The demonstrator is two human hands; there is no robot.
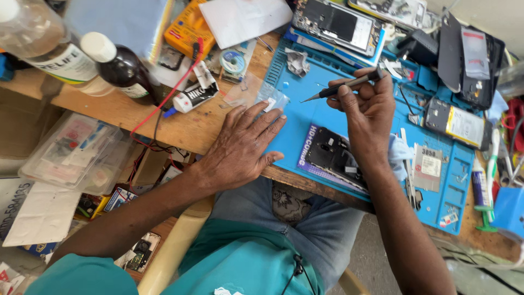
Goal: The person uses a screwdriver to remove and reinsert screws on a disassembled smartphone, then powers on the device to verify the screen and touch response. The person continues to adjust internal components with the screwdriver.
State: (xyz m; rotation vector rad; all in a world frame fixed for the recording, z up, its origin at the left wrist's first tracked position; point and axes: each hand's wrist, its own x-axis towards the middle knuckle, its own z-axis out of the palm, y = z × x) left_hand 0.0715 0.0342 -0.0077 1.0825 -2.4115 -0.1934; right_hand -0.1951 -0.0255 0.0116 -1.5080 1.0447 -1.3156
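I am holding a slim precision screwdriver in my right hand, fingers pinched around its dark shaft, its fine tip pointing left and hovering over the blue silicone repair mat. My left hand is lying flat with fingers spread, palm pressing on the wooden workbench at the mat's left edge, fingertips touching a small clear plastic piece. Just near of my right hand, an opened black phone body is lying on the mat, its innards facing up. A second dismantled phone is resting at the far edge of the mat, beside a sheet of white paper. To the right, a phone battery is sitting on the mat, and further right a black back cover is lying at the mat's far right corner. At the far left of the bench, a dark brown bottle with a white cap is standing beside a clear plastic bottle, near a yellow multimeter whose red lead is trailing across the wood. A white glue tube with a green tip is lying at the right.
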